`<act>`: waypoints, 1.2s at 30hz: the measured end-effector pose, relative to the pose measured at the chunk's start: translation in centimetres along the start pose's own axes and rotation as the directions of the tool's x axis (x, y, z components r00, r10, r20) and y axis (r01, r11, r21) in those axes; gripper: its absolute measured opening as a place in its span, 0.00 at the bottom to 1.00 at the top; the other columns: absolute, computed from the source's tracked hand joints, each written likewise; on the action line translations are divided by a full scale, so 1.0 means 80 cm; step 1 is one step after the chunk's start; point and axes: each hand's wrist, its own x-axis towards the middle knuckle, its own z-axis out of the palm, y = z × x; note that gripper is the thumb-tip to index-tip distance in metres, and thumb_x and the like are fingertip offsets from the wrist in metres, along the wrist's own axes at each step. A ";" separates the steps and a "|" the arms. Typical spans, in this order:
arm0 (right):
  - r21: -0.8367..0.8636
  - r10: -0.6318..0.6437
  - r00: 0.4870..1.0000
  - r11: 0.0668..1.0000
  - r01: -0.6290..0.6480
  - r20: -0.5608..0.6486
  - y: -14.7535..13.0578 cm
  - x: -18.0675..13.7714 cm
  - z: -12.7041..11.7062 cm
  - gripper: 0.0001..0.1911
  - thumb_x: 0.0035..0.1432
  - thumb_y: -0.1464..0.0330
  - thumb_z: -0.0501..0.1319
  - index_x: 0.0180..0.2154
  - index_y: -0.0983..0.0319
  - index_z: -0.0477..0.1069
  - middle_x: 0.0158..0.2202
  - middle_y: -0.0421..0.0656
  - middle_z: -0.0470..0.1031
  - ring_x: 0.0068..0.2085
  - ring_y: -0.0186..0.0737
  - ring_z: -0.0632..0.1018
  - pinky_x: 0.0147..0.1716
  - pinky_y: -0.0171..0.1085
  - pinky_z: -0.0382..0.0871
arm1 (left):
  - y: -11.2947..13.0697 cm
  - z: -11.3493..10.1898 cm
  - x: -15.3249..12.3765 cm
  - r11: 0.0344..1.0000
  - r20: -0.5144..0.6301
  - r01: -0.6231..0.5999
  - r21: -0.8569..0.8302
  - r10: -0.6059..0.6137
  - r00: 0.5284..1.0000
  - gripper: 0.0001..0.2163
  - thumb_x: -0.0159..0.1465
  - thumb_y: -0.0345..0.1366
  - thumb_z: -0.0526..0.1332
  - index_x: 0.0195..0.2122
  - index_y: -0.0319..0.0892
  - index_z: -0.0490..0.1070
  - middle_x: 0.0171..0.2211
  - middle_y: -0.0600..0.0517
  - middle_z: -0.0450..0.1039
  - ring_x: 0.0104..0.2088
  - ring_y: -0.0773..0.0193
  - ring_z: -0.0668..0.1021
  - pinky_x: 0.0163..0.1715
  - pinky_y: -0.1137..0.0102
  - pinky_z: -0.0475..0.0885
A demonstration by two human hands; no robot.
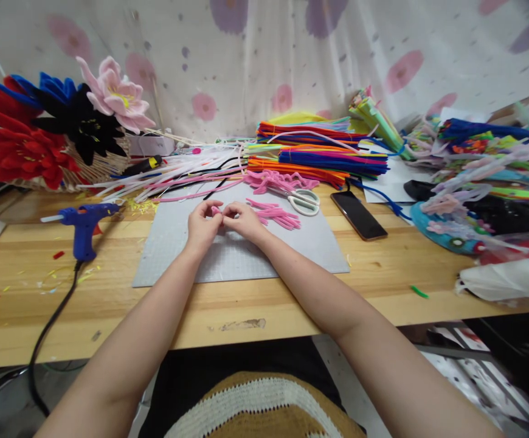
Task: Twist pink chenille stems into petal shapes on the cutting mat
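Note:
Over the grey cutting mat [168, 255], my left hand [203, 226] and my right hand [244, 220] meet fingertip to fingertip. Pinched between them is a small pink pipe cleaner piece [216, 210], mostly covered by the fingers. Both hands are closed on it. Just right of my right hand lie several cut pink pipe cleaner lengths [278, 216]. Behind those sits a heap of bent pink pipe cleaner shapes [278, 180], with white-handled scissors [304, 202] resting against it.
A blue glue gun [84, 228] stands at left, its cord running off the table's front. Pipe cleaner flowers [116, 94] rise behind it. Bundles of coloured pipe cleaners [328, 159] lie at the back. A phone [359, 215] is right of the mat, near a cluttered pile [478, 201].

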 end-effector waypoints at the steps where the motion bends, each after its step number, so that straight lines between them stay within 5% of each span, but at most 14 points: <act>1: 0.001 0.002 1.000 1.000 -0.002 -0.009 0.001 0.000 0.001 0.08 0.49 0.66 0.59 0.22 0.63 0.67 0.24 0.37 0.67 0.27 0.29 0.67 0.29 0.30 0.60 | -0.001 -0.001 0.000 1.000 0.009 0.006 0.002 -0.006 1.000 0.12 0.45 0.29 0.57 0.32 0.41 0.72 0.24 0.55 0.67 0.25 0.70 0.69 0.24 0.76 0.66; 8: -0.159 -0.057 0.984 0.987 0.029 -0.169 0.004 0.002 0.001 0.10 0.50 0.64 0.59 0.22 0.63 0.66 0.25 0.39 0.67 0.29 0.31 0.67 0.31 0.32 0.60 | -0.004 0.001 0.000 0.998 -0.007 0.023 0.062 -0.022 1.000 0.11 0.47 0.33 0.59 0.33 0.40 0.73 0.27 0.52 0.71 0.26 0.68 0.72 0.25 0.75 0.69; 19: -0.149 -0.066 0.981 0.988 0.038 -0.183 0.000 0.000 -0.003 0.08 0.50 0.67 0.58 0.22 0.63 0.66 0.25 0.39 0.67 0.29 0.31 0.67 0.32 0.32 0.60 | 0.001 -0.001 -0.001 0.999 0.011 0.033 -0.025 -0.032 0.999 0.11 0.48 0.37 0.62 0.32 0.39 0.73 0.27 0.51 0.71 0.29 0.66 0.73 0.21 0.76 0.69; 23: -0.037 -0.052 0.997 0.998 0.050 -0.059 0.000 0.001 -0.009 0.07 0.51 0.66 0.57 0.26 0.63 0.68 0.28 0.39 0.69 0.31 0.31 0.68 0.34 0.32 0.62 | 0.004 -0.006 0.002 0.986 0.017 0.119 -0.116 -0.117 0.993 0.12 0.45 0.37 0.64 0.31 0.39 0.73 0.25 0.53 0.71 0.26 0.69 0.72 0.21 0.76 0.69; 27: 0.084 -0.095 0.986 0.993 0.084 0.134 0.008 0.001 -0.017 0.08 0.49 0.65 0.60 0.30 0.63 0.71 0.32 0.40 0.71 0.33 0.31 0.69 0.35 0.32 0.62 | 0.012 -0.016 0.007 0.924 0.154 0.283 -0.256 -0.250 0.956 0.14 0.42 0.36 0.66 0.32 0.38 0.73 0.25 0.53 0.71 0.26 0.67 0.73 0.23 0.73 0.70; 31: 0.151 -0.108 0.978 0.985 0.082 0.177 0.013 -0.001 -0.017 0.07 0.48 0.66 0.61 0.27 0.63 0.72 0.31 0.39 0.71 0.34 0.31 0.70 0.37 0.32 0.63 | 0.012 -0.023 0.008 0.908 0.278 0.340 -0.247 -0.270 0.922 0.14 0.44 0.41 0.66 0.29 0.37 0.72 0.23 0.52 0.70 0.24 0.68 0.73 0.21 0.74 0.70; 36: 0.198 -0.128 0.964 0.977 0.081 0.235 0.010 -0.003 -0.019 0.06 0.48 0.67 0.62 0.28 0.63 0.73 0.32 0.40 0.72 0.37 0.32 0.72 0.41 0.33 0.63 | 0.005 -0.023 0.008 0.916 0.263 0.340 -0.212 -0.281 0.923 0.14 0.41 0.42 0.69 0.22 0.37 0.70 0.19 0.53 0.70 0.19 0.72 0.70 0.19 0.75 0.69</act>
